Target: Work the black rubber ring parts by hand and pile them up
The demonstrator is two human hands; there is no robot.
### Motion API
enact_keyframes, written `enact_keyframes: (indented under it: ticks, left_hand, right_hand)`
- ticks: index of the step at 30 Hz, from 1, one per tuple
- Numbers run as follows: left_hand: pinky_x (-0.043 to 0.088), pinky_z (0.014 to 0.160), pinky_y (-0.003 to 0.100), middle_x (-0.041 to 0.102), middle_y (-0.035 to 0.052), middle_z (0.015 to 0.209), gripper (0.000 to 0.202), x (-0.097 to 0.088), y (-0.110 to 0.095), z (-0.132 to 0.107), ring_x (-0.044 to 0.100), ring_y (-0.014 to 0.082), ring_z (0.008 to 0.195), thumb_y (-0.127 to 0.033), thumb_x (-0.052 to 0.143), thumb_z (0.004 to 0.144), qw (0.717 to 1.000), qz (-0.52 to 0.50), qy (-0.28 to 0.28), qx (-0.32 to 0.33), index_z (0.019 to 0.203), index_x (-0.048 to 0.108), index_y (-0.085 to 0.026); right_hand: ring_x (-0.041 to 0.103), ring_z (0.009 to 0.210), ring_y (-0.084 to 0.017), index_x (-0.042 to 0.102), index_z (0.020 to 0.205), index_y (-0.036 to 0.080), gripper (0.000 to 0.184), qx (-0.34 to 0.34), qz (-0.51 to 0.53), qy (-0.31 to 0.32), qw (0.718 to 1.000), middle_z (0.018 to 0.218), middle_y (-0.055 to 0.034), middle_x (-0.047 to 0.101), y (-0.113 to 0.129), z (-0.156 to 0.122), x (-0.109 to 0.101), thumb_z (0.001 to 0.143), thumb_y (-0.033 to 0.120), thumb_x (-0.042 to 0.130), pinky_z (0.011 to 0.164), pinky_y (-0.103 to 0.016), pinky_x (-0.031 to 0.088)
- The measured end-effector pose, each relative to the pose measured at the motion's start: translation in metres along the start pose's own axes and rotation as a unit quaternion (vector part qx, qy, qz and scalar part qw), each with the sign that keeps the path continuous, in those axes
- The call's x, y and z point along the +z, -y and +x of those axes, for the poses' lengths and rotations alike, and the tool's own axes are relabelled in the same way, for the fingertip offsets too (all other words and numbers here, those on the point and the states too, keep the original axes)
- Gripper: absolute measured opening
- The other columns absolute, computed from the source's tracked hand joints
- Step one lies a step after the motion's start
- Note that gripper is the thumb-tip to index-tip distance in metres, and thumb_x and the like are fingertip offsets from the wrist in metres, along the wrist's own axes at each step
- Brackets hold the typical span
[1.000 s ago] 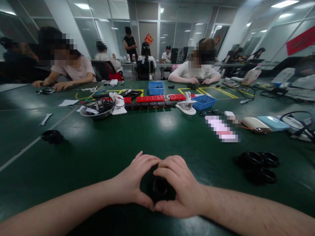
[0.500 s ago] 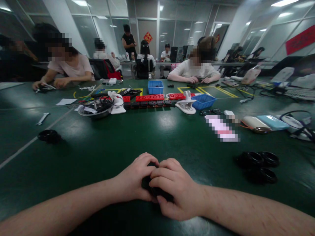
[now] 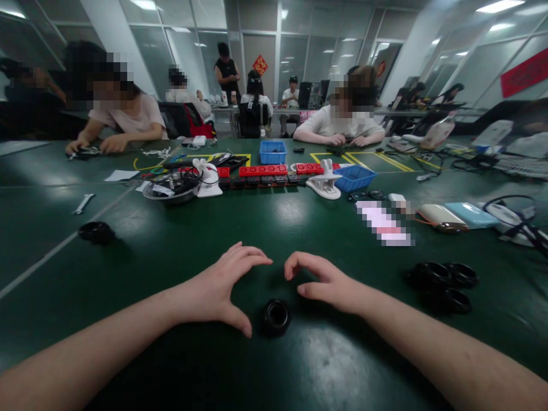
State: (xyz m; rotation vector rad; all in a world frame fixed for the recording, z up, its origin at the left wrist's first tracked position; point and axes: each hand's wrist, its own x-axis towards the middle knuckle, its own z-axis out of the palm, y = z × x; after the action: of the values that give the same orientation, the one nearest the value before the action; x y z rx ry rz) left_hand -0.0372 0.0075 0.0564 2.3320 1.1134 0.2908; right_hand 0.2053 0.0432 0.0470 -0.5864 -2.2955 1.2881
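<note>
A black ring-shaped part [image 3: 276,317] with a round hole in its top stands on the dark green table [image 3: 180,365] between my hands. My left hand [image 3: 218,288] is just left of it, thumb and fingers spread apart, holding nothing. Above and to the right of the part, my right hand [image 3: 327,279] hovers with bent fingers and the thumb apart, also holding nothing. Several similar black ring parts [image 3: 432,277] sit grouped at the right. Another black ring part [image 3: 96,232] lies at the left.
Across the middle run red power sockets [image 3: 263,170], a white clip stand [image 3: 325,181], a blue bin [image 3: 354,177] and a clear bowl of small parts [image 3: 171,188]. A wrench [image 3: 83,204] lies at the left. Two people work across the table.
Both hands have let go of the black part and moved apart. The part now stands uncovered on the table. The view has shifted slightly.
</note>
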Motion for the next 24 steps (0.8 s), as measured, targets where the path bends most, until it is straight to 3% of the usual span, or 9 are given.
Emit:
enact_keyframes:
  ticks: [3,6,12,16,24]
  left_hand:
    - [0.031,0.101,0.045,0.047,0.002,0.124,0.061,-0.019,-0.022,-0.006,0.036,0.0282,0.121,-0.039,0.077,0.063,0.999,0.005,0.025,0.018,0.117,0.05,-0.031]
    - [0.034,0.098,0.039,0.051,-0.0019,0.124,0.053,-0.025,-0.044,-0.003,0.041,0.0241,0.118,-0.026,0.075,0.068,0.995,0.019,0.063,0.078,0.116,0.053,-0.035]
    - [0.035,0.096,0.037,0.059,-0.0023,0.119,0.056,-0.016,-0.059,0.014,0.046,0.023,0.113,-0.009,0.071,0.07,0.986,0.036,0.087,0.141,0.118,0.054,-0.034]
    - [0.038,0.089,0.034,0.065,-0.0026,0.106,0.047,-0.01,-0.058,0.016,0.051,0.022,0.103,-0.015,0.074,0.069,0.987,0.051,0.088,0.128,0.11,0.059,-0.031]
    - [0.038,0.087,0.032,0.064,-0.0021,0.103,0.045,-0.005,-0.063,0.008,0.054,0.0194,0.1,-0.02,0.078,0.065,0.989,0.103,0.053,0.088,0.106,0.06,-0.028]
  right_hand:
    - [0.054,0.083,-0.016,0.053,0.105,0.015,0.037,0.045,-0.023,0.097,0.994,0.092,-0.0039,0.057,-0.002,0.004,-0.014,0.07,0.024,0.062,0.075,-0.032,0.044]
    - [0.052,0.086,-0.018,0.053,0.111,0.016,0.055,0.052,-0.137,0.127,0.981,0.094,-0.0039,0.057,-0.002,0.005,-0.008,0.061,0.026,0.074,0.077,-0.034,0.042]
    - [0.051,0.092,-0.021,0.061,0.099,0.018,0.043,-0.011,-0.255,0.133,0.958,0.097,-0.0038,0.058,-0.006,0.005,0.011,0.06,0.028,0.077,0.081,-0.036,0.038]
    - [0.051,0.089,-0.019,0.064,0.088,0.02,0.031,-0.023,-0.267,0.13,0.955,0.094,-0.0009,0.058,-0.007,0.004,0.013,0.062,0.034,0.076,0.079,-0.033,0.037]
    - [0.053,0.082,-0.015,0.063,0.087,0.02,0.038,-0.02,-0.275,0.097,0.956,0.086,0.0026,0.06,-0.005,0.001,0.024,0.057,0.038,0.078,0.073,-0.026,0.037]
